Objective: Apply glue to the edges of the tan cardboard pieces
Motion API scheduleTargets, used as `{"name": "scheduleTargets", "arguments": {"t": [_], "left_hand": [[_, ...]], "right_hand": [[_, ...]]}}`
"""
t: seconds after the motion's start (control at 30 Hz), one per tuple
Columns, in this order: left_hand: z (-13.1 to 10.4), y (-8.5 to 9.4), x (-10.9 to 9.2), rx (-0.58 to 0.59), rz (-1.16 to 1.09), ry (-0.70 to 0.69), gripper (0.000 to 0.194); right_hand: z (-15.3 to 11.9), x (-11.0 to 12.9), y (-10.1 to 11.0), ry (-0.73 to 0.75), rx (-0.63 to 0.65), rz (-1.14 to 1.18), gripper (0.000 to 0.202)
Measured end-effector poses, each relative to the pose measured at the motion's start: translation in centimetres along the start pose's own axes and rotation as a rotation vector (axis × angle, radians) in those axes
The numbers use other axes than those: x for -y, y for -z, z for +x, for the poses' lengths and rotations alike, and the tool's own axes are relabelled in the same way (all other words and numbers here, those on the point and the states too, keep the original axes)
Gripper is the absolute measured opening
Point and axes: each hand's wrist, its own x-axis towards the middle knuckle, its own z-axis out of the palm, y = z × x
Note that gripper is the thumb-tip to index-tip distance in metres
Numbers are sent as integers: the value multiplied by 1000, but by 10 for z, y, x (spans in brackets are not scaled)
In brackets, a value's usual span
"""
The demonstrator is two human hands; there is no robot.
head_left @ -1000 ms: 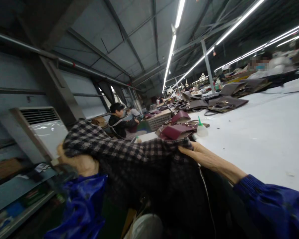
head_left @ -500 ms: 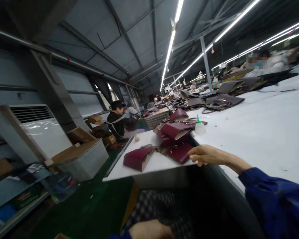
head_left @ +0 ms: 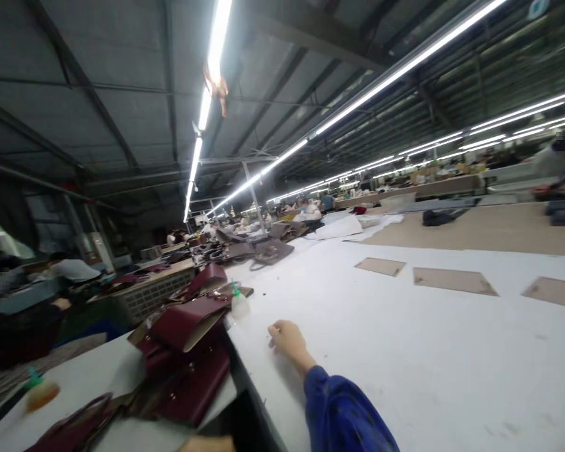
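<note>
My right hand [head_left: 289, 340], in a blue sleeve, is over the white tabletop with its fingers curled in. Whether anything small is inside them is hidden. Just up and left of it stands a squeeze bottle [head_left: 240, 305] with a green nozzle. Burgundy handbags [head_left: 188, 323] lie heaped on the lower left table, left of my hand and apart from it. Only a blurred bit of my left hand [head_left: 207, 444] shows at the bottom edge, below the heap; its fingers are out of sight.
Flat taupe panels [head_left: 454, 281] lie on the white table at right. Dark grey bags [head_left: 270, 252] are piled farther back. A second bottle [head_left: 41, 394] with amber contents stands at lower left. A dark gap [head_left: 252, 402] separates the two tables. Other people sit at far left and right.
The view has swung right. My right hand has left the edge of the burgundy bag and is now over the white table. My left hand shows less at the bottom.
</note>
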Motion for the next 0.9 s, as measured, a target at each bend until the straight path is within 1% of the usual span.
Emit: {"name": "scheduleTargets", "arguments": {"t": [0.03,0.07,0.13,0.17,0.2,0.23,0.27,0.3,0.33,0.37,0.43,0.47,0.5,0.53,0.57,0.63,0.7,0.77,0.83,0.9], "left_hand": [[22,1,-7,3,-17,-45,37],[50,0,-16,12,-32,-98,39],[118,-12,-39,-165,-128,-230,41],[154,-23,-52,-231,-157,-281,40],[190,-38,-66,-299,-155,-290,40],[222,-56,-78,-316,-157,-292,39],[249,-77,-89,-309,-157,-287,38],[270,-99,-98,-285,-146,-271,38],[285,-121,-103,-259,-124,-248,38],[294,-143,-105,-219,-91,-232,40],[298,-180,-103,-119,5,-239,39],[295,-194,-100,-58,57,-281,32],[291,-204,-97,-2,105,-340,25],[287,-210,-94,37,149,-393,22],[284,-213,-92,69,185,-441,22],[280,-212,-90,104,232,-493,27],[280,-207,-89,132,255,-505,32],[281,-203,-88,160,265,-513,34],[281,-200,-87,182,269,-522,35],[280,-198,-85,193,262,-525,38]], "right_hand": [[6,-3,10,-21,-70,55,29],[12,-7,21,-45,-153,110,30],[21,-16,46,-96,-350,213,30],[23,-22,59,-118,-454,260,31],[25,-28,72,-137,-558,299,32],[24,-34,85,-152,-658,331,33],[23,-40,97,-165,-753,355,34],[21,-46,108,-175,-842,370,34],[18,-52,119,-182,-921,377,34],[15,-57,129,-186,-988,374,34],[9,-65,145,-189,-1084,338,35],[7,-69,151,-192,-1110,302,35],[5,-72,155,-199,-1122,257,34],[4,-76,157,-209,-1121,205,34],[4,-79,158,-221,-1108,147,34],[5,-86,156,-252,-1050,28,33],[9,-91,153,-277,-953,-90,30],[14,-94,156,-291,-826,-206,28],[17,-95,168,-297,-685,-319,27],[17,-96,188,-302,-555,-435,27]]}}
